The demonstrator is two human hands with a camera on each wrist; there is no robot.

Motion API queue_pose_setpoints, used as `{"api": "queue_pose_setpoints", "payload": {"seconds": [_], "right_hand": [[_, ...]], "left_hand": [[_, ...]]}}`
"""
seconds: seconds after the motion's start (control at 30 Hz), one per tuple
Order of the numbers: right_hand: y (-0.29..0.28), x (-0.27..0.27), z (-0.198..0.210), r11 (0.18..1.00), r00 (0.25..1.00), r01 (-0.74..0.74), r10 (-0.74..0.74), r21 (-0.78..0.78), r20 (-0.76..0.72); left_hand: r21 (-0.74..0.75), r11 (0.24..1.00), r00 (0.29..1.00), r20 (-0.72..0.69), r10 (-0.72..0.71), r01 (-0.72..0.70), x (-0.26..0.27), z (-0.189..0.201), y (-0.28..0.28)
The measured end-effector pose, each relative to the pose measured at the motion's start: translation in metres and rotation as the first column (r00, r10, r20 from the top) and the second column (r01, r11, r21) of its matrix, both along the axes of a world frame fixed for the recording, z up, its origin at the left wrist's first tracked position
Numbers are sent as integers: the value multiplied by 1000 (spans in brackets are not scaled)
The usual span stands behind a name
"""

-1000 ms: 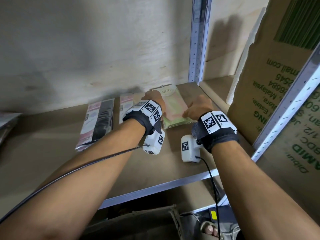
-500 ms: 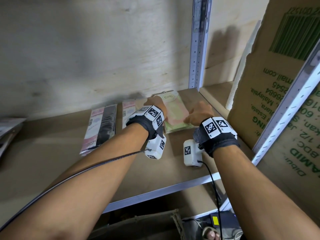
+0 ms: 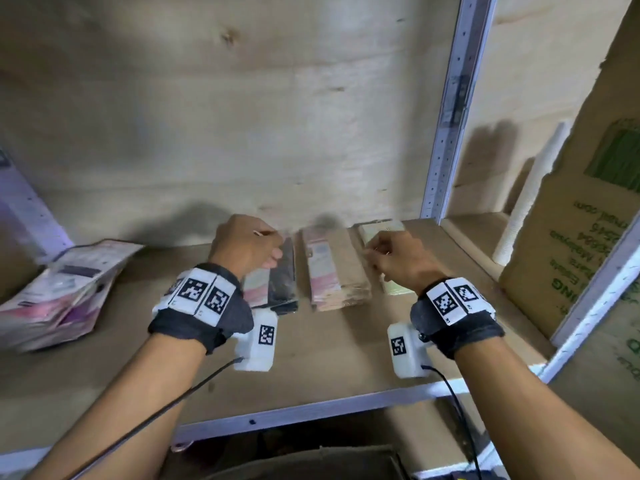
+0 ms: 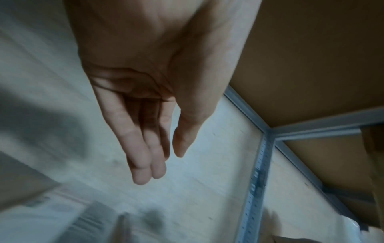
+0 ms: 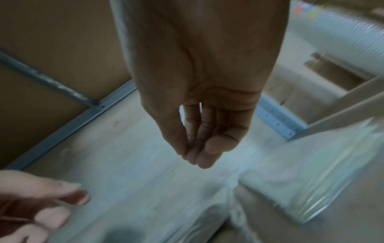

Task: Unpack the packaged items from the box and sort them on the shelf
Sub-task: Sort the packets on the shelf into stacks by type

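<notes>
On the wooden shelf [image 3: 329, 358] lie three rows of flat packets: a black-and-pink stack [image 3: 277, 289], a pink-and-brown stack [image 3: 334, 271] and a pale green stack [image 3: 381, 228] on the right. My left hand [image 3: 249, 244] hovers over the far end of the black-and-pink stack. In the left wrist view the left hand [image 4: 162, 164] has straight fingers and holds nothing. Over the green stack hangs my right hand [image 3: 391, 258]; the right wrist view shows the right hand [image 5: 199, 161] relaxed and empty above the green stack [image 5: 311, 180].
A loose heap of pink and purple packets [image 3: 59, 292] slumps at the shelf's left. A metal upright [image 3: 446, 133] stands behind the green stack. A printed cardboard sheet [image 3: 571, 244] and a white roll [image 3: 526, 195] fill the right bay. A dark box [image 3: 311, 462] sits below.
Both hands have come off the green stack and risen. The left hand has swung left to above the black-and-pink stack. The view has shifted, bringing the left heap into sight.
</notes>
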State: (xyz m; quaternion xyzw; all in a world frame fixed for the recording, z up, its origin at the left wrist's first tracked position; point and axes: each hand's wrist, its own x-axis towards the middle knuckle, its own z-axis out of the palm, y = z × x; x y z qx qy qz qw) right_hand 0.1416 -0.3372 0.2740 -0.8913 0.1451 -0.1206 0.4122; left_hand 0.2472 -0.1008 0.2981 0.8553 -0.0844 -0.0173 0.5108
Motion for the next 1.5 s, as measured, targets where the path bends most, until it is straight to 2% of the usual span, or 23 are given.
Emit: {"api": "queue_pose_setpoints", "payload": {"seconds": [0.17,0.37,0.47,0.6,0.77,0.87,1.0,1.1,1.23,1.37,1.5], "right_hand": [[77,10,-1,971,974,-218,211,96,77],[180,53,-10,887,909,-411,416,209,21],[229,86,-11,863,883,-450,468,229,-30],[294,133,-11,845,846,-459,510,274,-156],[363,179,-23,840,876,-367,457,399,-155],[397,198,-30,873,885,-365,433,323,-170],[415,219,-52,887,881,-346,420,306,-219],[411,218,-56,877,875,-318,418,360,-245],[392,197,-36,839,908,-278,389,467,-158],[359,175,-23,773,891,-303,438,557,-123],[325,147,-6,751,902,-303,425,586,-78]], "left_hand": [[-88,990,994,-10,106,-107,1,-22,112],[-161,947,960,-20,278,-277,4,-25,207],[-171,912,928,-58,367,-372,11,-25,246],[-215,880,906,-127,404,-423,17,-24,288],[-233,888,918,-98,385,-398,13,-22,316],[-246,874,908,-98,408,-420,10,-20,328],[-239,875,906,-77,415,-421,10,-17,332],[-222,883,910,-68,410,-414,8,-18,327],[-232,893,922,-63,383,-387,6,-15,320],[-212,901,925,-55,375,-378,4,-18,308],[-194,936,956,-80,283,-294,4,-23,288]]}}
